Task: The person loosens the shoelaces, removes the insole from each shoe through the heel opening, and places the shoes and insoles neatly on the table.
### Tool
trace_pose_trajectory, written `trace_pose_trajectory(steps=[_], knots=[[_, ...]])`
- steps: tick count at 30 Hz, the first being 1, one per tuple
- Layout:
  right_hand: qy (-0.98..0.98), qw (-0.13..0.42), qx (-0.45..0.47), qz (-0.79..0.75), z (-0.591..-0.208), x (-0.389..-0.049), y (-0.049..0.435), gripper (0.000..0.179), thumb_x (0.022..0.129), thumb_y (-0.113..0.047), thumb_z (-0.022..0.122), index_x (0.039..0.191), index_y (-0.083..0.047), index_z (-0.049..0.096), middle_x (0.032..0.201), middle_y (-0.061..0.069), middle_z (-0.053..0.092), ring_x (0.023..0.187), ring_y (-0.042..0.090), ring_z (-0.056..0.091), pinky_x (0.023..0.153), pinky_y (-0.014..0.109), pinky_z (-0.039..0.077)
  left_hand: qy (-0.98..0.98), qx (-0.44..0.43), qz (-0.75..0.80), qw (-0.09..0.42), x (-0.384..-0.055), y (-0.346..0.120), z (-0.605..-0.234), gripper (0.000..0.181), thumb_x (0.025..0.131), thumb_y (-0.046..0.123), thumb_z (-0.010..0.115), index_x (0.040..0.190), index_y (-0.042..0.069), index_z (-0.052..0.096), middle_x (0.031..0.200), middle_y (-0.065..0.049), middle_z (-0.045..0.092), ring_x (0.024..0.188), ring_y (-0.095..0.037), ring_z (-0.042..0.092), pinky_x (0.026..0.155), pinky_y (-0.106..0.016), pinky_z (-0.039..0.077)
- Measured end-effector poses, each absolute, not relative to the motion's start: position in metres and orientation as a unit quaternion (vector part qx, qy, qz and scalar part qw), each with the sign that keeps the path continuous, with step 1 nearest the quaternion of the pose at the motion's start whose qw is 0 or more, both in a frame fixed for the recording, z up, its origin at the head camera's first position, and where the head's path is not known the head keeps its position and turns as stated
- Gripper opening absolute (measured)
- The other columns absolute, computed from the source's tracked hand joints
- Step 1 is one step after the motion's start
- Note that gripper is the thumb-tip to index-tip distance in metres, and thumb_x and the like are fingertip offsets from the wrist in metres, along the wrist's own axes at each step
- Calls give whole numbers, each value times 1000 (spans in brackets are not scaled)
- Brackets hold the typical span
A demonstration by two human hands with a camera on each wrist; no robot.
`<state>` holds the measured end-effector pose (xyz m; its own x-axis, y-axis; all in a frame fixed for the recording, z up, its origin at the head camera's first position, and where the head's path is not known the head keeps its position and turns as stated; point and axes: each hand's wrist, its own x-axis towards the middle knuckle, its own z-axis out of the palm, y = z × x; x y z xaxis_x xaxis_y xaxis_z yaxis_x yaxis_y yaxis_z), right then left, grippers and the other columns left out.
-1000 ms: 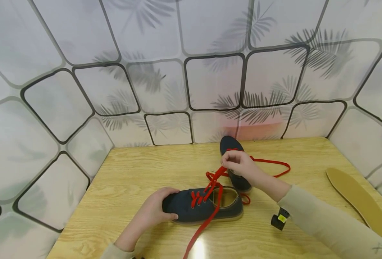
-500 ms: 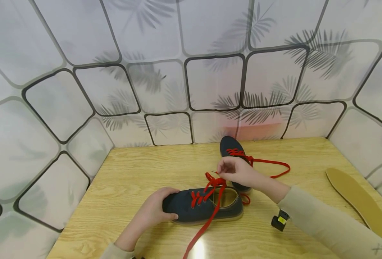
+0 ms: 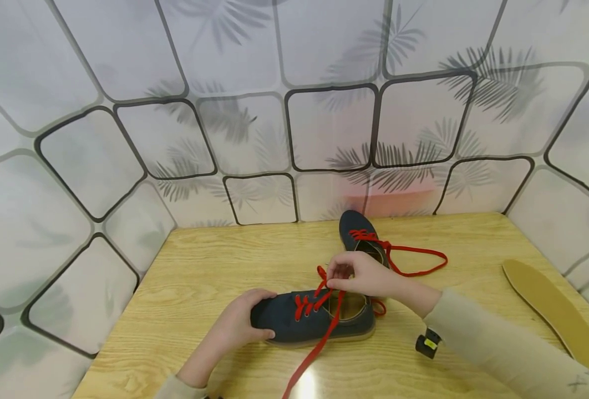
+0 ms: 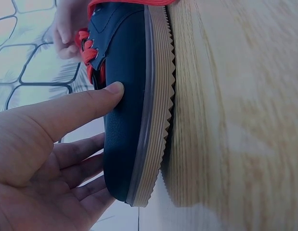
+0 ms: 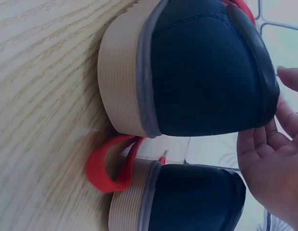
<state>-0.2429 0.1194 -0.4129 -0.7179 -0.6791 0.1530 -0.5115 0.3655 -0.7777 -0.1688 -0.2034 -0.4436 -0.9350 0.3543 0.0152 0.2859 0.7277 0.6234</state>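
Observation:
A navy sneaker point(image 3: 283, 321) with red laces and a tan sole lies on the wooden table, toe to the left. My left hand point(image 3: 234, 324) holds its toe; in the left wrist view the thumb point(image 4: 112, 91) presses one side while the fingers wrap the other. Above the shoe's tongue, my right hand point(image 3: 361, 274) pinches the red lace point(image 3: 316, 350) between thumb and forefinger. One long lace end crosses the shoe's side and runs toward the front of the table. In the right wrist view that hand lies beyond the shoe's heel point(image 5: 206, 77), its fingertips hidden.
Behind, a matching navy sneaker point(image 3: 351, 223) stands with its red lace looped out to the right. A tan insole point(image 3: 549, 305) lies at the table's right side. Patterned walls point(image 3: 254, 138) close off the back and sides.
My right hand has come down and slightly left with the lace, closer to the shoe's opening, uncovering more of the rear shoe. My left hand and the front shoe have stayed put.

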Motion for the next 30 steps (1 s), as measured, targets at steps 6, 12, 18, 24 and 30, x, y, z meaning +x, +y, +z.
trace_pose_trajectory(steps=[6, 12, 18, 24, 30], knots=[[850, 86, -356, -379, -414, -240, 118, 13, 94, -15, 83, 92, -19, 71, 85, -9, 69, 78, 2, 59, 72, 21, 53, 928, 174, 324, 52, -168, -203, -443, 72, 72, 13, 99, 137, 9, 68, 139, -13, 68, 133, -41, 62, 112, -62, 51], [845, 80, -353, -394, -411, -242, 121, 10, 97, -11, 78, 93, -16, 71, 88, -5, 71, 79, 2, 62, 75, 22, 55, 927, 170, 330, 57, -167, -203, -441, 71, 72, 13, 99, 136, 11, 69, 139, -12, 68, 133, -40, 62, 113, -62, 50], [816, 102, -310, -477, -406, -245, 126, 5, 101, -8, 71, 98, -6, 69, 92, 1, 70, 82, 7, 62, 72, 22, 54, 924, 160, 341, 67, -165, -203, -438, 71, 72, 13, 99, 136, 12, 69, 140, -12, 67, 134, -41, 61, 113, -62, 49], [780, 110, -268, -554, -409, -250, 130, 6, 100, -1, 65, 96, 3, 63, 85, -1, 61, 74, 9, 55, 68, 27, 50, 924, 164, 340, 66, -165, -203, -438, 70, 73, 12, 99, 136, 11, 68, 140, -12, 67, 134, -41, 61, 113, -62, 50], [752, 121, -253, -597, -407, -254, 134, 8, 99, 2, 57, 97, 9, 57, 79, -1, 56, 68, 12, 49, 62, 32, 44, 924, 162, 341, 64, -166, -203, -440, 70, 73, 11, 98, 137, 10, 68, 140, -13, 67, 134, -40, 62, 113, -61, 50]])
